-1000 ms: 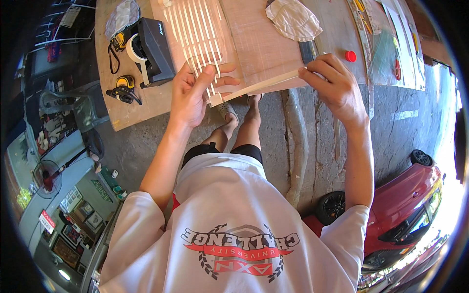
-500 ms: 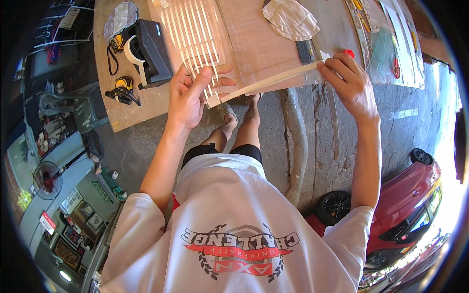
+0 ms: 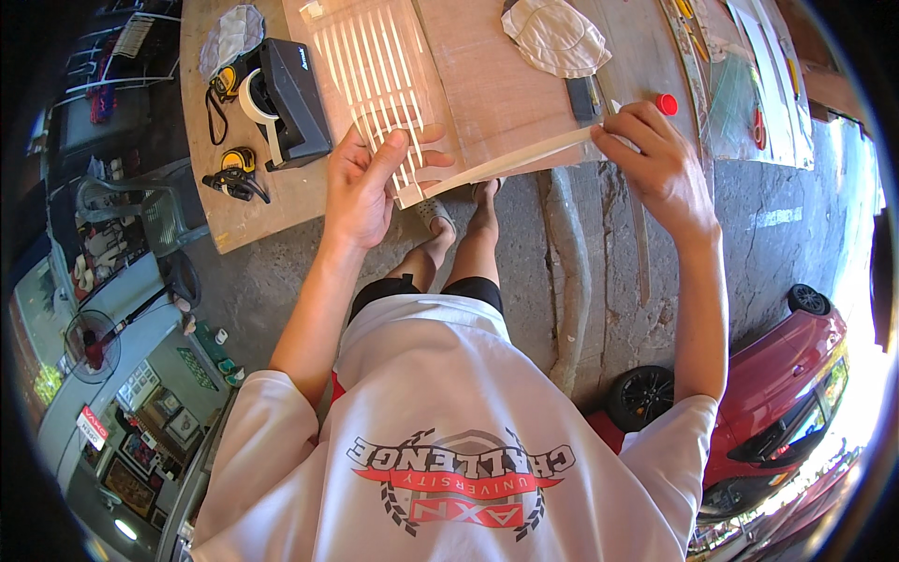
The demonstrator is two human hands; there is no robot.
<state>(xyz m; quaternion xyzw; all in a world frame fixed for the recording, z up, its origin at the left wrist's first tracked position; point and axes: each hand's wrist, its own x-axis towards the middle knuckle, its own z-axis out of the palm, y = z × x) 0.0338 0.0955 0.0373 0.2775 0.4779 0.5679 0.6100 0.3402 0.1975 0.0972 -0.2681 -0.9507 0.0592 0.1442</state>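
Observation:
A clear sheet [image 3: 423, 103] carrying several narrow, parallel pale strips [image 3: 361, 70] extends over the table's near edge. My left hand [image 3: 361, 187] is closed on its near end, thumb on top, with the other fingers showing through the sheet from beneath. From a small pale square [image 3: 410, 194] at the sheet's near corner, a long cream strip [image 3: 524, 161] stretches to the right. Its far end is pinched between the thumb and fingers of my right hand [image 3: 663, 173], just past the table edge.
On the wooden table [image 3: 220, 201] stand a black tape dispenser [image 3: 298, 94] and two yellow-black tape measures [image 3: 239, 161]. A cream cloth cap [image 3: 554, 37], a red round lid [image 3: 667, 104] and red-handled scissors [image 3: 758, 126] lie farther right. A log [image 3: 567, 272] rests on the floor.
My right hand has moved a little left and toward me, still pinching the cream strip, and the red lid shows more fully. The left hand stays nearly in place.

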